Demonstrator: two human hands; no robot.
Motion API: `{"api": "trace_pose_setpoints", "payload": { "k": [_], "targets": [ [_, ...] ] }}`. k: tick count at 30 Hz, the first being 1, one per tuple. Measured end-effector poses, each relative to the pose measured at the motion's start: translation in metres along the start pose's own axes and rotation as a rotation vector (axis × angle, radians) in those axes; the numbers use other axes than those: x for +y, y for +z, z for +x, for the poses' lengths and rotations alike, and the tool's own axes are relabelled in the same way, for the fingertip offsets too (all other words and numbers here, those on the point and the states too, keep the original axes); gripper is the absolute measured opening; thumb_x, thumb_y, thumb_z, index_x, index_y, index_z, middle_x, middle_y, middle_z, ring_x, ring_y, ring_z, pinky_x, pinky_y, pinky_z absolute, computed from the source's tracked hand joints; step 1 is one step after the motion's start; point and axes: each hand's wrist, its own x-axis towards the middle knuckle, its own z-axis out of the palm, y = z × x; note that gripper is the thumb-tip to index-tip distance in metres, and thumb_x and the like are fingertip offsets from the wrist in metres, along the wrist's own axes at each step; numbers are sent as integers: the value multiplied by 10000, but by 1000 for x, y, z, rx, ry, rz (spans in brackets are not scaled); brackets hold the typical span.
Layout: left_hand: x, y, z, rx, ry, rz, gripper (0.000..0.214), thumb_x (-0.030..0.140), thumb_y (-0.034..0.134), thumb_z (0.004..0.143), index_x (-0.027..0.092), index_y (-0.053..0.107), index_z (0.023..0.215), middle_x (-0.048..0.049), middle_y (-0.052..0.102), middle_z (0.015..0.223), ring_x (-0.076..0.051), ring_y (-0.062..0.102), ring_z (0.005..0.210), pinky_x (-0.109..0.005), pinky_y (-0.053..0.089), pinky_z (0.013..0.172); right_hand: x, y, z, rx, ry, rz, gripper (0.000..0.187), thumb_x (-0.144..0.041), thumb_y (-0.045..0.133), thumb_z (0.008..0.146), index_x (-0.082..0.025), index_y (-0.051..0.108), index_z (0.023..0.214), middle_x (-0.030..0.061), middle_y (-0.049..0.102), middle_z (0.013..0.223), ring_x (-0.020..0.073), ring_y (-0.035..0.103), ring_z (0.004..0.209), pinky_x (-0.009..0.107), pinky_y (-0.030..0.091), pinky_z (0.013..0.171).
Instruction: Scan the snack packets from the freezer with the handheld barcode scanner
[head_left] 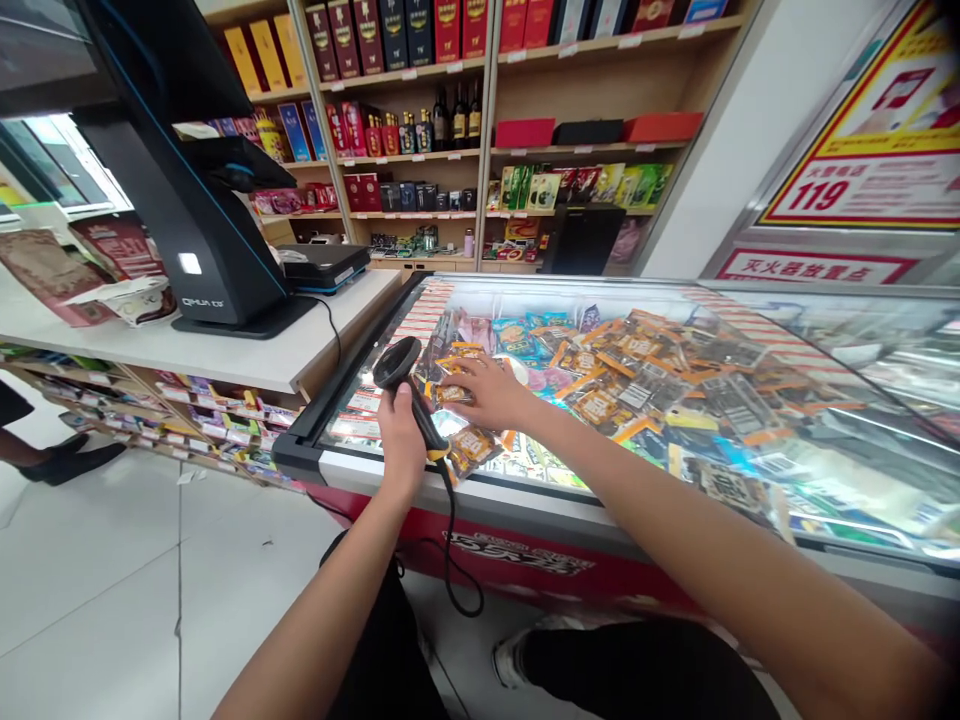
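My left hand is wrapped round the grip of a black handheld barcode scanner, whose head points up and away. A black cord hangs in a loop from its lower end. Just to the right, my right hand has its fingers curled over a small orange-and-brown snack packet on the freezer's glass top. Another such packet lies near the front edge, below that hand. Many more orange-edged packets are heaped across the glass to the right. Part of the packet under my fingers is hidden.
The chest freezer has a grey rim and red front. On the left, a white counter carries a black checkout terminal. Shelves of boxes and bottles stand behind. Another person's foot shows at far left.
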Motion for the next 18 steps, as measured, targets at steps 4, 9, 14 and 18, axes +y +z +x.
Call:
{"api": "trace_pose_setpoints", "payload": {
  "k": [4,9,14,18],
  "targets": [
    [22,6,34,-181,-53,2,471,643,543,933,198,577,783,-5,610,657,-124,533,524,-243,420,495,0,-12,-8,34,4,-76,437,-498,619,1034,-279,699,1403,120,644,1508,430,423,1479,711,183,1223],
    [65,42,100,-432,-8,-39,470,658,612,878,196,586,799,1,605,596,-112,496,415,-245,392,410,5,-27,-10,-18,-41,-119,489,-437,774,954,-236,684,1391,157,737,1349,399,585,1336,663,257,1206],
    [74,89,139,-661,-103,-198,523,692,557,933,176,643,903,20,562,548,-118,520,396,-235,403,411,44,-44,-20,107,-16,213,530,-434,783,951,-231,669,1427,146,714,1407,364,645,1310,556,450,1136],
    [53,104,129,-699,-127,-260,524,698,523,949,184,624,912,28,547,547,-113,509,408,-227,404,419,88,-60,-40,257,248,709,552,-548,737,958,-295,647,1440,120,695,1425,333,699,1235,533,557,1048]
  ]
}}
